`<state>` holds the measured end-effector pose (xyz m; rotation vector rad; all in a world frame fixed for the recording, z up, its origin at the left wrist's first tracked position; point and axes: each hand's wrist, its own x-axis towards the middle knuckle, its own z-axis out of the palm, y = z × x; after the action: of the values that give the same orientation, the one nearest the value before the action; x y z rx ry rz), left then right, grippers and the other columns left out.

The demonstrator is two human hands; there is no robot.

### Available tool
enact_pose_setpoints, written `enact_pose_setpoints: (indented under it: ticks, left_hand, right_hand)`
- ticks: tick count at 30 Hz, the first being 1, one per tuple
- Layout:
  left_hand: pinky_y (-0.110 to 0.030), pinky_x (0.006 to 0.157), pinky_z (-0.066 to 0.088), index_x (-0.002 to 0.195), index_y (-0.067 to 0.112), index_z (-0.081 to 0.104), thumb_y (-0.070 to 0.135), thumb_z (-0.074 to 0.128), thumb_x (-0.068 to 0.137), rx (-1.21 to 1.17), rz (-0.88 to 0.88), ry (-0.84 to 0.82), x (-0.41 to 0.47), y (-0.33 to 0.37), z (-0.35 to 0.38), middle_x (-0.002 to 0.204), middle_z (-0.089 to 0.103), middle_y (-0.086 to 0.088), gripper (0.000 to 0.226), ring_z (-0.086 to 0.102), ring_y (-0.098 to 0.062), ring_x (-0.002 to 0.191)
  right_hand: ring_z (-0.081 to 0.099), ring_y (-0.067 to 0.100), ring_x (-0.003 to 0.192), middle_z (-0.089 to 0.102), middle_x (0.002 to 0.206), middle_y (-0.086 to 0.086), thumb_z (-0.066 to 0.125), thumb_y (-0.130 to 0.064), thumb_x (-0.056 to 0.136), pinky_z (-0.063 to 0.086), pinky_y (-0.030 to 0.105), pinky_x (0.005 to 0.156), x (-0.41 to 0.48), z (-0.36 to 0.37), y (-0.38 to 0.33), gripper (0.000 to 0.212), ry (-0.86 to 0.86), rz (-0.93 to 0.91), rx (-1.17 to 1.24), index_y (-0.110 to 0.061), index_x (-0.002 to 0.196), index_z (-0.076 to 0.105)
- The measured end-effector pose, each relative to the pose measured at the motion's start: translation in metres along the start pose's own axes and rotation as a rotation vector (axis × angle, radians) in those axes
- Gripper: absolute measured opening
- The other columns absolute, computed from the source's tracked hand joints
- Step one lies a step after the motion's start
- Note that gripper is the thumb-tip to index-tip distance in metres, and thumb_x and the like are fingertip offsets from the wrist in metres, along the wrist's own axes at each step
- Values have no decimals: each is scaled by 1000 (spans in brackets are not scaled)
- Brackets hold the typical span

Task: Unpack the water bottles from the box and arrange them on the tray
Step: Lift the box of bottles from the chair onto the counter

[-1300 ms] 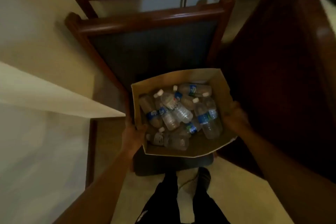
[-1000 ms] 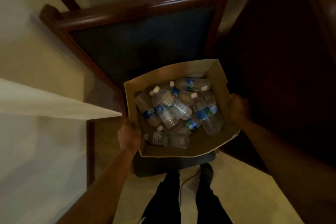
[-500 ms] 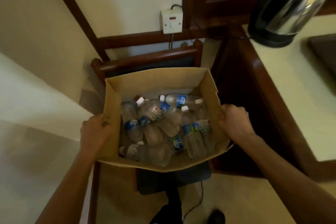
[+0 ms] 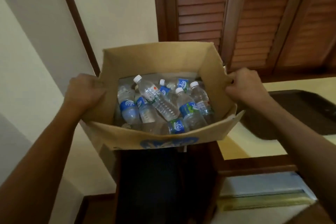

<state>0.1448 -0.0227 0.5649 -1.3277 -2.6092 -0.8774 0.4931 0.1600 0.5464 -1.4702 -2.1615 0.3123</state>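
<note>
In front of louvred wooden doors [image 4: 254,14], a person holds an open cardboard box [image 4: 154,60] aloft, the left hand [image 4: 84,92] clenched on its left wall and the right hand [image 4: 245,85] clenched on its right wall. Inside, small plastic water bottles [image 4: 160,103] with white caps and blue labels lie jumbled across one another. To the right, a dark tray [image 4: 300,111] sits on the pale worktop [image 4: 254,143].

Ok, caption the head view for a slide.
Both hands, left and right, grip a cardboard box of jumbled water bottles beside a dark tray.
</note>
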Motion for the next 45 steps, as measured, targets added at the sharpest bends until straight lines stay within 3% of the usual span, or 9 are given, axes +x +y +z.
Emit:
enact_pose_setpoints:
  ticks: [2,9,13,16,23,29,37,42,45]
  left_hand:
    - [-34,75,43,94,2,77,12,66,89,-26,26,4,-10,32,-3,95,70,-18,16,63,-31,87]
    - [-39,82,53,98,4,80,16,68,88,-99,166,-34,-26,152,28,101,73,-21,19,66,-38,95]
    - [-30,71,43,94,8,81,16,69,86,-165,265,-90,-23,229,68,90,70,-13,16,57,-25,77]
    - [-28,74,40,95,16,81,19,71,85,-210,328,-150,-18,291,102,92,69,-9,14,56,-23,81]
    - [-29,68,41,85,14,79,17,71,82,-303,543,-231,9,440,199,87,72,-10,8,66,-28,85]
    - [-27,51,37,78,7,77,12,69,84,-393,570,-314,28,573,280,77,68,-13,11,56,-20,62]
    - [-32,59,44,64,9,73,9,67,77,-478,597,-375,37,708,387,70,67,-14,14,69,-38,81]
    - [-27,49,38,72,3,75,11,66,85,-472,551,-349,20,779,453,69,67,-9,17,59,-21,60]
    - [-26,51,35,57,8,61,4,62,83,-456,509,-383,16,821,494,57,49,-5,26,48,-23,53]
  right_hand:
    - [47,3,60,54,69,-5,65,-8,90,33,17,47,-10,-39,16,12,66,7,1,-15,86,73]
    - [52,6,55,60,65,0,65,-6,87,34,16,45,-35,-143,106,14,154,110,-85,-10,74,70]
    - [56,14,59,59,69,6,66,-7,83,37,21,47,-48,-188,174,8,213,261,-115,-4,75,67]
    - [58,16,58,60,67,8,67,-3,83,38,21,47,-52,-215,226,15,243,340,-130,-7,69,64]
    - [68,21,65,70,80,7,68,0,85,51,25,49,-32,-268,346,15,377,480,-179,-2,97,76]
    - [63,16,63,63,77,3,67,0,91,42,21,47,-3,-311,432,8,455,587,-186,-7,94,70]
    - [65,18,64,67,79,7,68,-6,92,46,23,48,45,-346,557,6,520,707,-175,-5,90,73]
    - [69,22,72,68,84,8,71,-7,90,60,33,61,84,-357,660,8,474,710,-176,-4,97,74]
    - [66,20,67,65,79,6,70,-7,93,52,27,53,108,-356,722,8,417,715,-161,-4,100,72]
